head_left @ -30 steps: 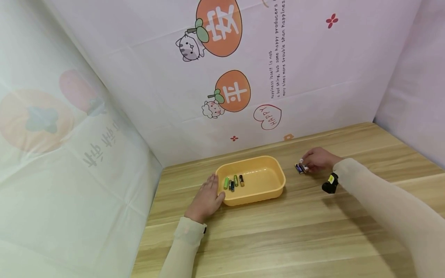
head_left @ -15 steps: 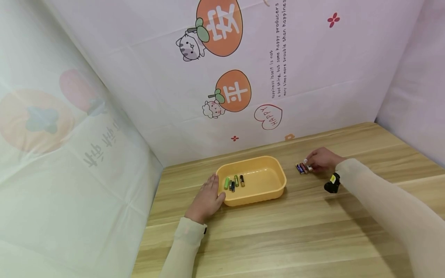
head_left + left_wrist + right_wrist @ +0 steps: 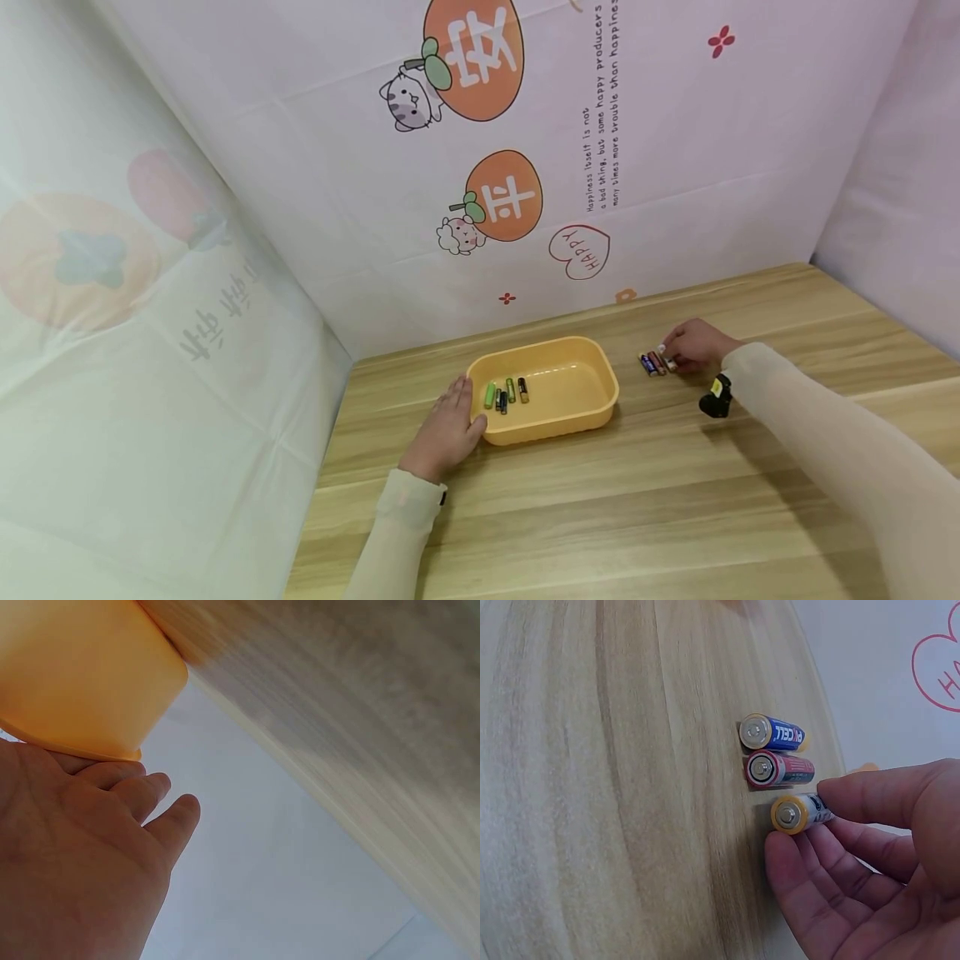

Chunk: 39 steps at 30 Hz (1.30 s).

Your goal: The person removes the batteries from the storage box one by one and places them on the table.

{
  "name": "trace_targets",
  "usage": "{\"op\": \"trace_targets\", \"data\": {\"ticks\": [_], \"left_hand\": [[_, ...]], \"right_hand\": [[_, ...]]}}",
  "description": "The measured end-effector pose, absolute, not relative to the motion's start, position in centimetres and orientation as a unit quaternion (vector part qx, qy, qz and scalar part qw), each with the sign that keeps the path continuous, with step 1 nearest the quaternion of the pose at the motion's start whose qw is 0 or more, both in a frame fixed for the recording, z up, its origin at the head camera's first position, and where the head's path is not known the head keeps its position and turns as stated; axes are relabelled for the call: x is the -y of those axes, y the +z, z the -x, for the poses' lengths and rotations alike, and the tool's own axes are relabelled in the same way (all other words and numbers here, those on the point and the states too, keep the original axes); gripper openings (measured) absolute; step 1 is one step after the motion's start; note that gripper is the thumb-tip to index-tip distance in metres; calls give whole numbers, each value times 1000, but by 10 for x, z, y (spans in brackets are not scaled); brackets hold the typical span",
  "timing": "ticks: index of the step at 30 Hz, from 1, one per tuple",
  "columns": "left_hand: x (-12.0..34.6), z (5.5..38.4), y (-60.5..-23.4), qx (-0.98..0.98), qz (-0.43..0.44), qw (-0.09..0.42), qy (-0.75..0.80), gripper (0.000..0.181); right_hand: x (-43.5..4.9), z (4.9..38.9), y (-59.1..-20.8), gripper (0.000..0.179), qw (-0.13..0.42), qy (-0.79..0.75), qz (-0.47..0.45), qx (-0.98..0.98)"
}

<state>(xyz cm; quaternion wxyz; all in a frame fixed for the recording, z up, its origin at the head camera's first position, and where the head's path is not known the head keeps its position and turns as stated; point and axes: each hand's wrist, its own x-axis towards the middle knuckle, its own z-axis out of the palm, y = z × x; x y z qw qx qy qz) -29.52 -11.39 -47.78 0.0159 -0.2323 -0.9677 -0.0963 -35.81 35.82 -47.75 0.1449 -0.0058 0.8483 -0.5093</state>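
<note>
In the head view my left hand [image 3: 442, 429] lies with its fingers along the left wall of a yellow tray [image 3: 543, 429], thumb at its near corner. The left wrist view shows those fingers [image 3: 135, 795] fairly straight at the tray's rim. Right of the tray, my right hand [image 3: 697, 343] pinches a white battery with a yellow end [image 3: 789, 815] between thumb and fingers, low over the table. Beside it, a red battery [image 3: 763, 769] and a blue battery [image 3: 757, 732] lie side by side on the wood.
Several batteries, among them a green battery [image 3: 490, 395], lie in the left part of the tray. The wooden table [image 3: 570, 517] meets a printed white cloth [image 3: 360, 225] at the back, with more cloth at both sides.
My right hand has shifted slightly right, and the red battery beside the blue one has come into clearer view. My left hand and the tray have stayed in place.
</note>
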Motion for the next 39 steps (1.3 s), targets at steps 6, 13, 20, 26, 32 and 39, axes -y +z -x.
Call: {"op": "trace_targets", "data": {"ticks": [6,13,20,26,32,39], "left_hand": [[114,297,-479,968,232,16,-94,67],[114,298,-479,967,235,14,-93,67],[114,298,-479,967,235,15,-92,67],[114,297,-478,968,234,14,-95,68],[113,296,-477,968,229,13,-100,68],[113,296,-479,968,231,14,-101,68]], "right_hand": [[-358,359,-476,39,149,-491,6,-859],[-356,359,-475,37,139,-466,12,-874],[-354,360,-475,36,135,-441,10,-887],[-351,359,-474,37,138,-446,8,-884],[-351,359,-474,36,140,-452,3,-881],[-351,360,-474,36,144,-453,4,-880]]}}
